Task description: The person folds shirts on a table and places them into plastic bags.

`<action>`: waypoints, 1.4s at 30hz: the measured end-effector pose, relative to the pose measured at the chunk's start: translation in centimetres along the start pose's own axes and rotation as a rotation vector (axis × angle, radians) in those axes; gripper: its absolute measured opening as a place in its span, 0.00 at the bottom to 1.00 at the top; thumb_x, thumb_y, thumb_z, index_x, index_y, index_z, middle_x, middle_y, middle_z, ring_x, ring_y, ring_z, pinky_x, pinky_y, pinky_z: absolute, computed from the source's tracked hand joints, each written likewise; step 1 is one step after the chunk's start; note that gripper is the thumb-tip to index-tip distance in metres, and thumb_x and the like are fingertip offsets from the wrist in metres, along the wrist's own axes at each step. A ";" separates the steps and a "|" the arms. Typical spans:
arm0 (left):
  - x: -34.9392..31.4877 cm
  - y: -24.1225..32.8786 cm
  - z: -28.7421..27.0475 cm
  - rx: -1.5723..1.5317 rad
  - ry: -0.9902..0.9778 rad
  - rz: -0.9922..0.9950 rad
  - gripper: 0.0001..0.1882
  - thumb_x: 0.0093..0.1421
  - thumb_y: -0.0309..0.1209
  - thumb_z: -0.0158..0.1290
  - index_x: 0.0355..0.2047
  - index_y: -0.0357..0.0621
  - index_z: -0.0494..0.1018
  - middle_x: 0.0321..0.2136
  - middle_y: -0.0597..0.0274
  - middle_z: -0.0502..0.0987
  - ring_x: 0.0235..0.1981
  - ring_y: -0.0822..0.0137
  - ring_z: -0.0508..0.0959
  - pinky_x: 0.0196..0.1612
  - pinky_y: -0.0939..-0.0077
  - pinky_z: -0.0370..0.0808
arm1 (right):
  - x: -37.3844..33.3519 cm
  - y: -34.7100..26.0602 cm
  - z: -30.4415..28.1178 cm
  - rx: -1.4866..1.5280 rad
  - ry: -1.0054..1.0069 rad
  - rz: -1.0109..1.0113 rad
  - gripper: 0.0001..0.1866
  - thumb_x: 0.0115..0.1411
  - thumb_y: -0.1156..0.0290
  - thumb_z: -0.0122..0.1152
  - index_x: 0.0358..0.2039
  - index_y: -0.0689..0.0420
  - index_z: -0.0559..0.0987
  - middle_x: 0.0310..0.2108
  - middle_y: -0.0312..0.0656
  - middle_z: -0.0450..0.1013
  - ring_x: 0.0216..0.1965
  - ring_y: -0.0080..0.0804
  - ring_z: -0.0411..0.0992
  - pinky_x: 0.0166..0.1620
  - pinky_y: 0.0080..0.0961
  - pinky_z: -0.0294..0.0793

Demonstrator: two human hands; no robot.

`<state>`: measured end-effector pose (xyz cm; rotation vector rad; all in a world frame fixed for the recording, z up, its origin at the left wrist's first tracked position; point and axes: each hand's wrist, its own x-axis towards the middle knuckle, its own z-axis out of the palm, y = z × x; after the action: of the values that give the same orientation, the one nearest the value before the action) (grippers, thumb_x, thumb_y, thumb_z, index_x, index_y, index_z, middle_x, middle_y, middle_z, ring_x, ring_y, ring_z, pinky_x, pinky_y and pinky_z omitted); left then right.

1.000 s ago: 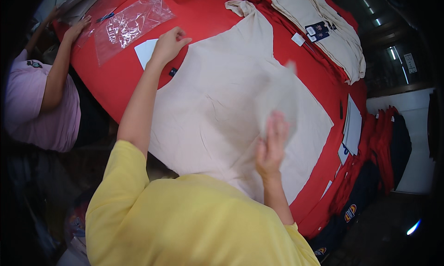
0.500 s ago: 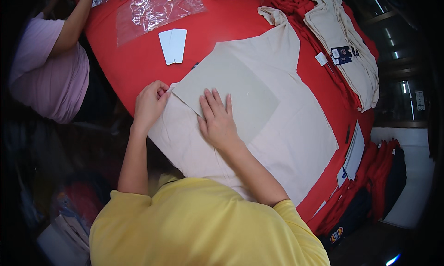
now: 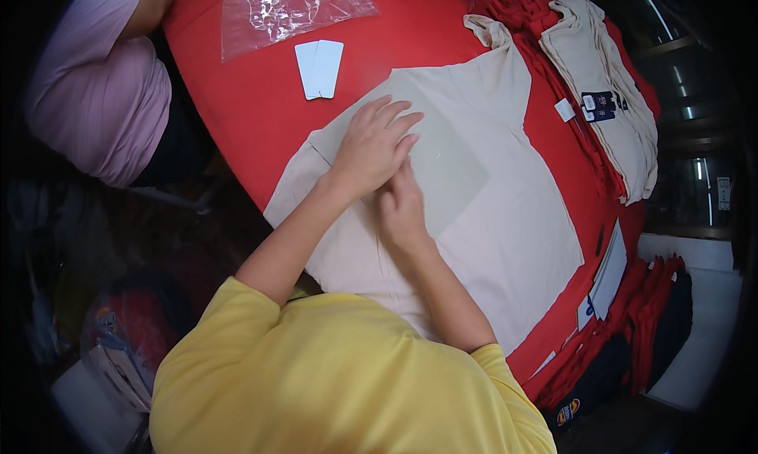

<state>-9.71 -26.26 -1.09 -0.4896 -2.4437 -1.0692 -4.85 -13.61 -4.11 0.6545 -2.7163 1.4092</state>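
Note:
A cream shirt (image 3: pixel 517 249) lies spread on the red-covered table in front of me, one sleeve stretching toward the far side. On it rests a flat greyish square board (image 3: pixel 454 166), set at an angle. My left hand (image 3: pixel 371 148) is over the board's left part, its fingers apart and nothing seen in them. Just below and partly under it is my right hand (image 3: pixel 404 209), at the board's near edge. Its fingertips are hidden by the left hand and smeared, so what they touch does not show.
Two white cards (image 3: pixel 320 69) and a clear plastic bag (image 3: pixel 296 13) lie beyond the shirt. Folded cream garments (image 3: pixel 592 75) with dark tags are stacked at the far right, over red ones. A person in a pink shirt (image 3: pixel 118 110) is at the left edge. Red and navy garments (image 3: pixel 632 328) fill the right.
My left hand has let go of the shirt's left edge and moved right onto the board. My right hand has shifted slightly right and nearer, under the left. The view has shifted a little.

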 end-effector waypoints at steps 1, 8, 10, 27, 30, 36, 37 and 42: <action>0.3 -0.1 0.9 0.045 0.011 -0.011 0.17 0.62 0.37 0.50 0.50 0.47 0.73 0.51 0.55 0.71 0.58 0.51 0.63 0.62 0.53 0.57 | -0.4 0.7 -0.4 0.269 0.136 0.062 0.21 0.56 0.75 0.49 0.52 0.60 0.68 0.62 0.53 0.57 0.66 0.44 0.53 0.66 0.48 0.48; 0.6 -0.7 2.4 0.244 -0.091 -0.130 0.25 0.56 0.47 0.55 0.52 0.50 0.73 0.59 0.52 0.63 0.65 0.44 0.51 0.63 0.32 0.41 | 4.7 4.0 -11.2 0.286 0.606 0.190 0.17 0.55 0.83 0.41 0.45 0.61 0.70 0.59 0.46 0.61 0.63 0.38 0.57 0.65 0.34 0.55; 0.6 -0.5 2.2 0.282 -0.133 -0.146 0.29 0.54 0.49 0.57 0.54 0.52 0.72 0.61 0.51 0.60 0.66 0.43 0.48 0.63 0.30 0.38 | 6.8 7.3 -14.7 -0.041 0.538 0.198 0.15 0.60 0.74 0.49 0.48 0.59 0.71 0.60 0.50 0.60 0.63 0.43 0.56 0.65 0.35 0.54; -0.4 -1.0 3.1 0.307 -0.139 -0.192 0.35 0.53 0.54 0.56 0.59 0.56 0.67 0.64 0.50 0.55 0.69 0.48 0.45 0.66 0.40 0.37 | 11.2 15.5 -16.8 -0.855 0.374 0.336 0.31 0.64 0.50 0.49 0.60 0.60 0.65 0.64 0.56 0.53 0.66 0.49 0.50 0.68 0.43 0.46; -0.3 -1.2 3.1 0.282 -0.145 -0.162 0.36 0.53 0.55 0.55 0.60 0.56 0.67 0.64 0.50 0.56 0.69 0.48 0.46 0.67 0.44 0.37 | 11.1 15.7 -16.9 -0.857 0.370 0.332 0.32 0.64 0.50 0.49 0.59 0.61 0.66 0.64 0.56 0.55 0.66 0.49 0.51 0.68 0.42 0.46; -0.2 -1.2 3.0 0.279 -0.151 -0.167 0.36 0.52 0.56 0.56 0.59 0.56 0.67 0.64 0.51 0.56 0.68 0.49 0.46 0.68 0.46 0.37 | 11.1 15.8 -16.8 -0.860 0.387 0.322 0.31 0.63 0.52 0.51 0.59 0.62 0.66 0.63 0.55 0.56 0.66 0.49 0.51 0.68 0.41 0.48; -0.3 -1.1 3.0 0.282 -0.161 -0.174 0.36 0.52 0.56 0.56 0.59 0.56 0.67 0.64 0.51 0.56 0.68 0.49 0.46 0.68 0.46 0.37 | 11.1 15.7 -16.8 -0.860 0.390 0.319 0.31 0.62 0.53 0.53 0.59 0.62 0.66 0.63 0.55 0.57 0.66 0.49 0.52 0.67 0.41 0.49; -0.3 -1.0 2.7 0.269 -0.186 -0.195 0.37 0.52 0.55 0.57 0.60 0.55 0.67 0.64 0.51 0.56 0.68 0.49 0.46 0.68 0.47 0.37 | 11.2 15.4 -17.4 -0.548 0.649 0.314 0.30 0.58 0.59 0.61 0.57 0.61 0.68 0.59 0.54 0.61 0.61 0.49 0.57 0.62 0.43 0.58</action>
<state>-10.65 -24.91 -3.53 -0.2787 -2.7927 -0.7772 -23.88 3.87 -3.54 -0.2334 -2.5113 0.6534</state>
